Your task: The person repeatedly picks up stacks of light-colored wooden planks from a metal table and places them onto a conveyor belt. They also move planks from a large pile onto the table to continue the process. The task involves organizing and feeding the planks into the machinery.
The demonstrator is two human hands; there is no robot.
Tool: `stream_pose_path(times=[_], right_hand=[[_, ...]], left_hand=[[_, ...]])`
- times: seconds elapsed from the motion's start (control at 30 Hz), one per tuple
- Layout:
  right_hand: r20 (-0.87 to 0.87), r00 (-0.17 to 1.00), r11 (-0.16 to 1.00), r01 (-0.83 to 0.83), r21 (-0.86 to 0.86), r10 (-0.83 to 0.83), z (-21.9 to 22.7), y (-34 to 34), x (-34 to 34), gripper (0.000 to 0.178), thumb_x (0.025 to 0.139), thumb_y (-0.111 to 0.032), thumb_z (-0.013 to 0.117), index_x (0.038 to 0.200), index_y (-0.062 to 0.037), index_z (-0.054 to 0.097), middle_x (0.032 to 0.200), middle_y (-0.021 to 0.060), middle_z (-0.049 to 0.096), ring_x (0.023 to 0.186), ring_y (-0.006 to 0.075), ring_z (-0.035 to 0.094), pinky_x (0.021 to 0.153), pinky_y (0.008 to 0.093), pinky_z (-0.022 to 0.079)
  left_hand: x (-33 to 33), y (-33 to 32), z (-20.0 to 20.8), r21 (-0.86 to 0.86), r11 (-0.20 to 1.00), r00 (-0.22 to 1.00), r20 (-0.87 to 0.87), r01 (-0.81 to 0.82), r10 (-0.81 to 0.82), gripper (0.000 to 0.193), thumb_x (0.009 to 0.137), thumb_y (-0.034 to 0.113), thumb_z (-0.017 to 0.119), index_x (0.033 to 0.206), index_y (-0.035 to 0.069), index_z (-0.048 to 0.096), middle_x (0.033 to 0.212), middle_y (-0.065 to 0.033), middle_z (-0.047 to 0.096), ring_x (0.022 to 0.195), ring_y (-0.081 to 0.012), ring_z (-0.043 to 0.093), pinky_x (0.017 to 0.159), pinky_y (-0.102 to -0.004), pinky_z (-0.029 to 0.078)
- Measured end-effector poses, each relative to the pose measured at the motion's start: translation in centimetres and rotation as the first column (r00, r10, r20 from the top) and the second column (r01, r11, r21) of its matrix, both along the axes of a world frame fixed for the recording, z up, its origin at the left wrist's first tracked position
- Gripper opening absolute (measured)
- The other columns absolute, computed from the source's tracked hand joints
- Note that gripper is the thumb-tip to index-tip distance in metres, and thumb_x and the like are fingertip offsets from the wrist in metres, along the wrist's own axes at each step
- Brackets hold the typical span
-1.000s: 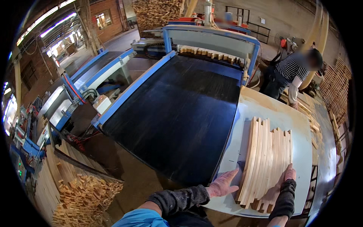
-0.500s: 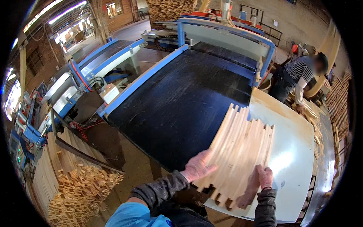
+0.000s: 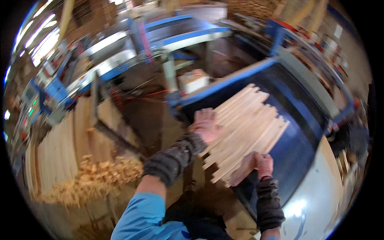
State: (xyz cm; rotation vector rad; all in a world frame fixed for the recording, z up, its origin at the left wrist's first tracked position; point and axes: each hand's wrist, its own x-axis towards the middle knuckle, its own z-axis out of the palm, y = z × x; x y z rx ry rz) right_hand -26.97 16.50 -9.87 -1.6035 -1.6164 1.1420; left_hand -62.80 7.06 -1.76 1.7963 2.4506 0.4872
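A bundle of pale wooden strips (image 3: 250, 134), laid side by side with uneven ends, is on the dark belt in front of me. My left hand (image 3: 206, 124), in a pinkish glove, presses against the bundle's left side with its fingers spread. At the near right edge, my gloved right hand (image 3: 263, 165) has its fingers curled against the strips. A brownish patch lies beside that hand over the near ends; blur hides whether it is a darker piece or a shadow. The dark belt (image 3: 300, 108) belongs to a blue-framed machine.
A shiny pale panel (image 3: 316, 188) adjoins the belt at the right. Stacked wooden strips (image 3: 60, 144) stand at left behind a dark metal bar (image 3: 116, 136). A white box (image 3: 194, 82) sits beyond the blue rail (image 3: 228, 80). Another person (image 3: 356, 136) is blurred at far right.
The bundle has moved left off the pale panel onto the dark belt, both hands moving with it. My view has turned left, bringing the stacked strips and the other machine closer to the middle.
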Motion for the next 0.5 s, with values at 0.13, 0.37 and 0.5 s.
stream_pose_path(times=[0.13, 0.37, 0.5], right_hand=[[-0.229, 0.971, 0.985, 0.035, -0.166, -0.073, 3.1, 2.4, -9.1, 0.037, 0.091, -0.03, 0.082, 0.089, 0.0049, 0.07, 0.077, 0.0077, 0.068, 0.065, 0.0192, 0.059, 0.056, 0.0405, 0.051], [-0.352, 0.93, 0.974, -0.167, -0.151, 0.105, 2.6, 3.4, -8.7, 0.028, 0.105, -0.035, 0.068, 0.096, -0.0085, 0.066, 0.077, -0.0033, 0.06, 0.067, 0.0082, 0.055, 0.057, 0.029, 0.047], [-0.432, 0.9, 0.998, -0.031, 0.058, 0.053, 0.5, -2.0, -5.7, 0.043, 0.108, -0.029, 0.066, 0.14, 0.0009, 0.061, 0.106, 0.0031, 0.065, 0.093, 0.0124, 0.06, 0.084, 0.0302, 0.05]], left_hand=[[-1.4, -4.8, 0.1, 0.301, 0.951, 0.939, 0.302, 0.072, -0.166, 0.085, 0.104, 0.055, 0.06, 0.164, -0.001, 0.038, 0.171, -0.0302, 0.034, 0.159, -0.0441, 0.031, 0.132, -0.0524, 0.022], [2.8, -26.6, -1.2, 0.31, 0.912, 0.47, 0.868, -0.269, -0.157, 0.051, 0.109, 0.033, 0.064, 0.151, 0.004, 0.061, 0.148, -0.0151, 0.067, 0.132, -0.0262, 0.066, 0.113, -0.0386, 0.051], [5.1, -39.8, -8.5, -0.053, 0.899, 0.243, 0.954, -0.434, 0.174, 0.047, 0.108, 0.032, 0.067, 0.142, 0.0, 0.068, 0.142, -0.0111, 0.072, 0.133, -0.02, 0.064, 0.115, -0.0351, 0.048]])
